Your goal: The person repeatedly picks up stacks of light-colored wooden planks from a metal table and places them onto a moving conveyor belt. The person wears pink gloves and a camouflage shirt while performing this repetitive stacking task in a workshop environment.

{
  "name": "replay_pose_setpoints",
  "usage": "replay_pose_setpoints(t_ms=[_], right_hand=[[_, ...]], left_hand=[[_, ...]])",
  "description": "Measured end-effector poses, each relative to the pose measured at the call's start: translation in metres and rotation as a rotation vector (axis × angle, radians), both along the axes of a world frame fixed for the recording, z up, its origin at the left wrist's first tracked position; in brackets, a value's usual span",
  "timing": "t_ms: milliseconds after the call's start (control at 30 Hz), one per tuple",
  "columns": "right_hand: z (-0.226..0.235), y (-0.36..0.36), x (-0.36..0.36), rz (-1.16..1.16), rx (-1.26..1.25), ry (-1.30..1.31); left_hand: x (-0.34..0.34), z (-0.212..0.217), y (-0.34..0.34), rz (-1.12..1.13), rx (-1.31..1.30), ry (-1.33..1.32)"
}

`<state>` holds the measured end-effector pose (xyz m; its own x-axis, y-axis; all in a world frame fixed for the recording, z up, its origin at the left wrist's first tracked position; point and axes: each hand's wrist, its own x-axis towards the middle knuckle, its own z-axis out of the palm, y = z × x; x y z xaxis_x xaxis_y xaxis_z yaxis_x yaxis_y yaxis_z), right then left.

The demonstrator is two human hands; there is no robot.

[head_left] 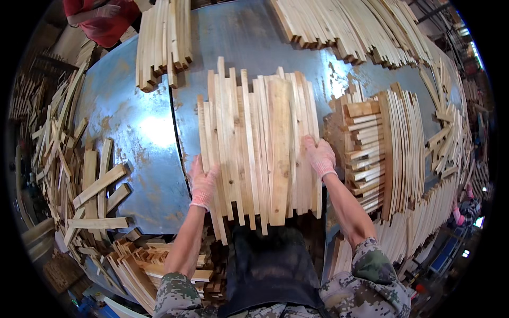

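blue-grey metal desk (143,132), worn and rust-spotted, is carrying heaps of pale wood slats in a crowded workshop. at its middle a person in pink knit gloves and camouflage sleeves is squaring up a flat bundle of slats (260,143), which is lying on the desk with its near ends overhanging the edge by a dark apron. the left hand (203,183) is pressing flat, fingers spread, against the bundle's left side; the right hand (319,155) is lying open against its right side, grasping nothing. the slat ends are looking uneven at both top and bottom, so the squeeze would likely go best with even pressure from both palms and a nudge along the ends before anything is lifted, or loose outer pieces may be slipping free.

stacks (392,148) are standing on edge just right of the bundle, more slats (161,42) are lying near the far edge, and offcuts (95,185) are littering the left. another person in red (101,18) is working at the far corner. no packages, labels or signs are showing.
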<state>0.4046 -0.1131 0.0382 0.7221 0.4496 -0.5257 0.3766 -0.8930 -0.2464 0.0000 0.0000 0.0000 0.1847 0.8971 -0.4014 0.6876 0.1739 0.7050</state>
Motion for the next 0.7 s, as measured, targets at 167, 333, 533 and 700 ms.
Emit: replay_pose_setpoints(t_ms=[167,333,533,700], right_hand=[[-0.001,0.013,-0.016,-0.087,0.027,-0.007],[-0.023,0.0,-0.005,-0.026,0.095,-0.096],[-0.024,-0.032,0.017,0.009,0.104,-0.094],[-0.01,-0.07,0.024,0.081,0.191,-0.056]], left_hand=[[0.011,0.057,0.027,0.299,-0.425,-0.558],[0.005,0.034,0.033,0.295,-0.665,-0.692],[0.014,0.044,-0.03,0.274,-0.556,-0.798],[0.014,0.073,-0.102,0.348,-0.434,-0.7]])
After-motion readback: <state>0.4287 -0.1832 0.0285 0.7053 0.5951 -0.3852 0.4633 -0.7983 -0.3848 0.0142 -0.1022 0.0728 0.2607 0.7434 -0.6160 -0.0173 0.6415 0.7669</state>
